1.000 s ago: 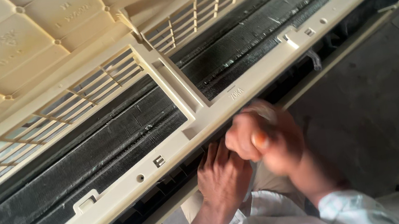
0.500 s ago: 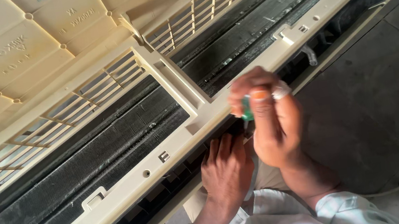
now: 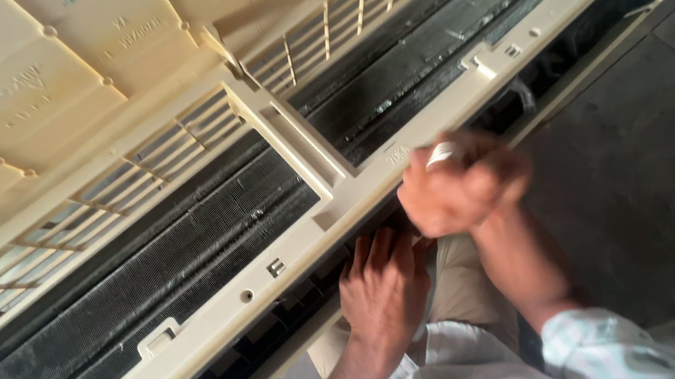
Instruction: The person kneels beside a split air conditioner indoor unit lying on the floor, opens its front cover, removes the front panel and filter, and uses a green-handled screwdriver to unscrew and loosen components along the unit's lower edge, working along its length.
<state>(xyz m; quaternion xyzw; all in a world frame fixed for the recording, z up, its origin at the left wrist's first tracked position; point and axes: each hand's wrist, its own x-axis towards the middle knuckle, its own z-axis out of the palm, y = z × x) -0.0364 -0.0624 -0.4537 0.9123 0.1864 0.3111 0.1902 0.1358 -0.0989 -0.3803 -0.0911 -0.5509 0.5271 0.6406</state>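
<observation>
Cream plastic frame (image 3: 223, 313) of split AC indoor unit lying open, dusty black coil fins (image 3: 148, 266) showing. Right hand (image 3: 458, 182) now sitting lower and fisted at frame's lower rail; green tool seen half second back no longer visible, so can't tell what it's gripping, too blurry. Left hand (image 3: 380, 284) still bracing underneath, fingers tucked under rail. Looks like still working that edge.

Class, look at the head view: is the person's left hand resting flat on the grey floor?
No: the left hand is pressed up against the underside of the cream air-conditioner frame, with its fingers reaching into the dark opening.
</observation>
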